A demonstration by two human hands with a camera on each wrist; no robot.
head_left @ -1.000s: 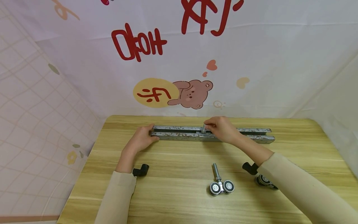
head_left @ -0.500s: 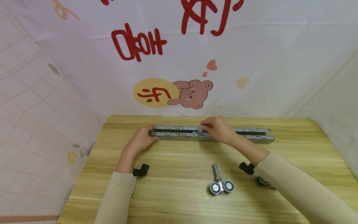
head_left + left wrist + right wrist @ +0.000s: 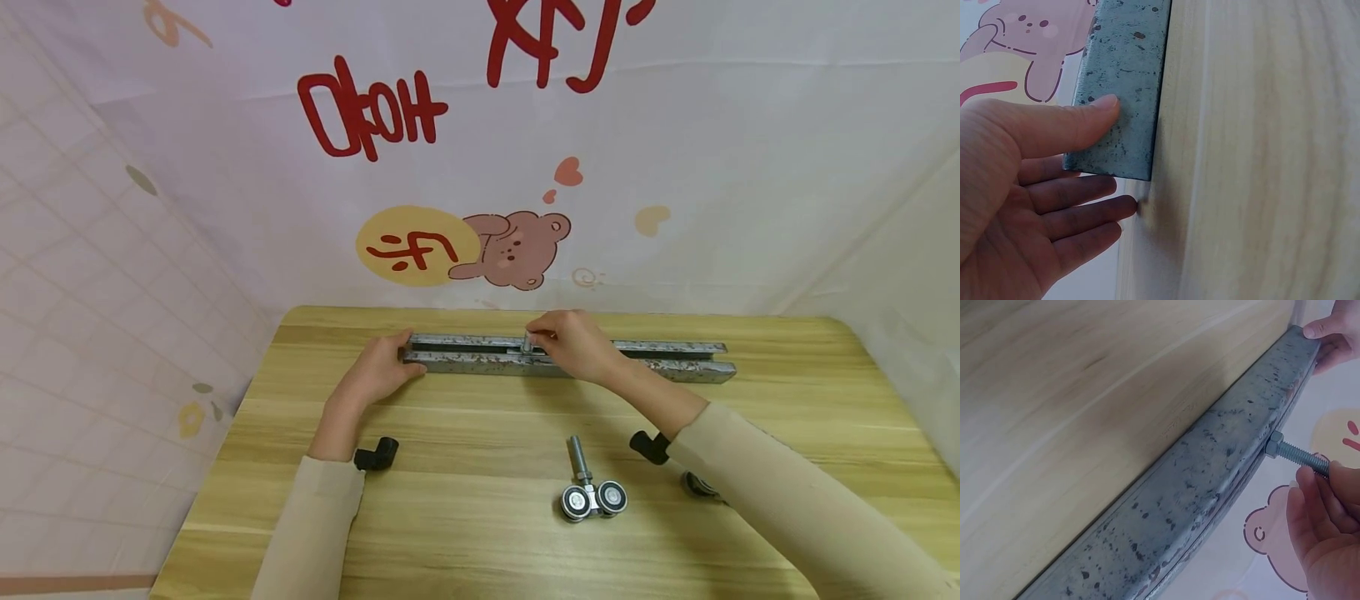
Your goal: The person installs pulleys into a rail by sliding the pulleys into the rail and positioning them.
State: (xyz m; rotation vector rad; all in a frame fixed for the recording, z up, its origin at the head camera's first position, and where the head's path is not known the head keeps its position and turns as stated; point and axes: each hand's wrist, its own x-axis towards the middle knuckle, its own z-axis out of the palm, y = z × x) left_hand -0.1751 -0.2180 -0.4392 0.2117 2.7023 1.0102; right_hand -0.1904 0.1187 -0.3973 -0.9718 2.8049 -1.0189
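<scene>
A speckled grey metal rail [image 3: 480, 364] with a slot along its top lies across the back of the table. My left hand [image 3: 377, 368] holds its left end; in the left wrist view the thumb presses the rail's front face, with fingers behind and past the end. My right hand [image 3: 579, 346] pinches the threaded bolt [image 3: 1300, 457] of a roller hanger, which stands up out of the slot left of the rail's middle. A nut [image 3: 1274, 445] sits at the bolt's base. The hanger's wheels are hidden inside the rail.
A two-wheeled roller hanger [image 3: 592, 498] with its bolt lies in front on the wooden table [image 3: 465, 533]. Another roller [image 3: 699, 483] is partly covered by the right sleeve. Black elbow-shaped pieces [image 3: 377, 454] lie near each forearm. A printed cloth [image 3: 675, 150] hangs behind.
My right hand has slid the bolt leftward along the rail's slot, its forearm shifting left too. The left hand and rail have stayed in place.
</scene>
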